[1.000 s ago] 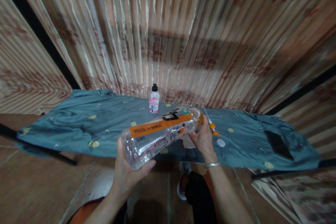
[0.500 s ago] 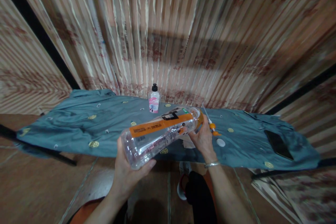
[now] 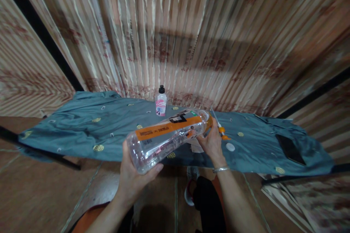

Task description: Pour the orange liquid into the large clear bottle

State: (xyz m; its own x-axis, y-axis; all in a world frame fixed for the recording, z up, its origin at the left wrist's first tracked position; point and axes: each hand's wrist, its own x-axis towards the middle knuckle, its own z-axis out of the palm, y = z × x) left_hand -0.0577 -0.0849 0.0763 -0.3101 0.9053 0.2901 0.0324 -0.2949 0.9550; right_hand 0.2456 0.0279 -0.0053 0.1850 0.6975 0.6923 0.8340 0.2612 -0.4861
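Left hand [image 3: 133, 178] grips base of tilted clear bottle [image 3: 166, 136]; right hand [image 3: 212, 142] grasps its neck, above cloth-covered tabletop [image 3: 82, 134].

Both forearms bare, no sleeves in view. Left hand [image 3: 133, 180]: no ring or band seen. Right hand [image 3: 212, 143]: thin silver bangle [image 3: 220, 169] round the wrist, plain and narrow. Lower body at 6 o'clock: dark trousers [image 3: 209, 207], black or close to it. Orange cloth [image 3: 87, 220] at 7 o'clock by the left arm, garment type unclear. One shoe [image 3: 190, 189] below, pale grey with a reddish edge, partly hidden.
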